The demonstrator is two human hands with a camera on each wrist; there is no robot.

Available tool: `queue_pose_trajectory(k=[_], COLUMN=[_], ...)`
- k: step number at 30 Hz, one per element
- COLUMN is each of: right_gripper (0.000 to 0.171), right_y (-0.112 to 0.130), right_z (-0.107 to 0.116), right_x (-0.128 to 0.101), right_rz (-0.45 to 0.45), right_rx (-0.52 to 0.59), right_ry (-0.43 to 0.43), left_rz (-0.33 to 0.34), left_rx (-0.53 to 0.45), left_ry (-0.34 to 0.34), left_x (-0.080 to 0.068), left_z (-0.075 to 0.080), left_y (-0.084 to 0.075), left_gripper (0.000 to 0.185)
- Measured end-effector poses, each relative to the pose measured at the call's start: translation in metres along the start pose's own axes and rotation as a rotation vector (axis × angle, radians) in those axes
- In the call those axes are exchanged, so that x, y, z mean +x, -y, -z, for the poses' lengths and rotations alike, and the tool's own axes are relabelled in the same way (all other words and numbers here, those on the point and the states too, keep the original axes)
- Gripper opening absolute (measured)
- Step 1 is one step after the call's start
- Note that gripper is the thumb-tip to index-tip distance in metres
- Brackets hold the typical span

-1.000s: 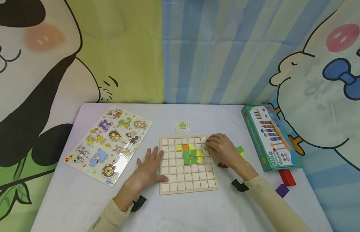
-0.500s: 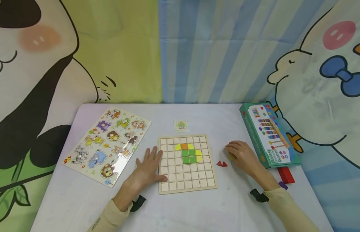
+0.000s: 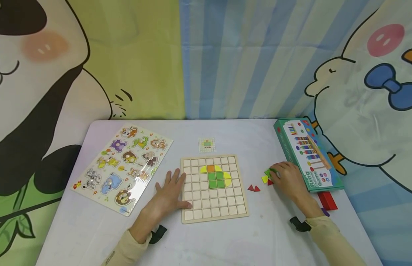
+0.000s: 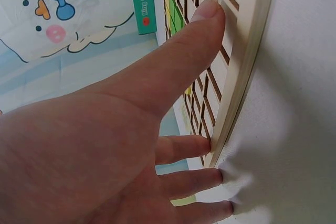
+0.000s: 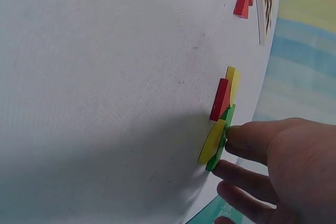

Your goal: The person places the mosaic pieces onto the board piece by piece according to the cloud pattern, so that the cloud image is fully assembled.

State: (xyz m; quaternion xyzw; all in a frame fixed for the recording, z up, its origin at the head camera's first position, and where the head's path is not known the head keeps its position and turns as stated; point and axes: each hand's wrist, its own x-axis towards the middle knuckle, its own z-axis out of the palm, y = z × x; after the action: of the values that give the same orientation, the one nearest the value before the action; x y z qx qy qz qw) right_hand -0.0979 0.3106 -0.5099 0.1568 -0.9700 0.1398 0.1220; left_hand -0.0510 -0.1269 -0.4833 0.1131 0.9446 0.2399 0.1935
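Readably, "Ring" on green box (image 3: 308,159); right hand (image 3: 287,180) beside

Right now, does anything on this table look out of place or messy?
Mostly tidy. The only clutter is a small heap of loose coloured pieces overlapping one another at the right hand, off the grid board. The animal puzzle lies askew to the table edge.

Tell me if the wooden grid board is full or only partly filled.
Partly filled: the grid board holds only a few yellow, orange and green pieces; other cells are bare.
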Motion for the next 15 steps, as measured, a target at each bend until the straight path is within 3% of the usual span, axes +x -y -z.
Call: queue_pose_trajectory(k=[4, 15], right_gripper=[0.018, 0.018], right_y=[-0.0007, 0.0037], right_z=[0.0009, 0.0066], right_x=[0.0001, -0.0013], right_rz=[-0.015, -0.172], right_rx=[0.021, 0.012], right_ry=[-0.007, 0.072], left_rz=[-0.003, -0.007], left_rx=[-0.001, 0.001], left_ry=[-0.002, 0.005], left_x=[-0.0005, -0.0009], left_z=[-0.0009, 0.0007], left_y=[0.0001, -0.0001], left_gripper=[0.11, 0.108])
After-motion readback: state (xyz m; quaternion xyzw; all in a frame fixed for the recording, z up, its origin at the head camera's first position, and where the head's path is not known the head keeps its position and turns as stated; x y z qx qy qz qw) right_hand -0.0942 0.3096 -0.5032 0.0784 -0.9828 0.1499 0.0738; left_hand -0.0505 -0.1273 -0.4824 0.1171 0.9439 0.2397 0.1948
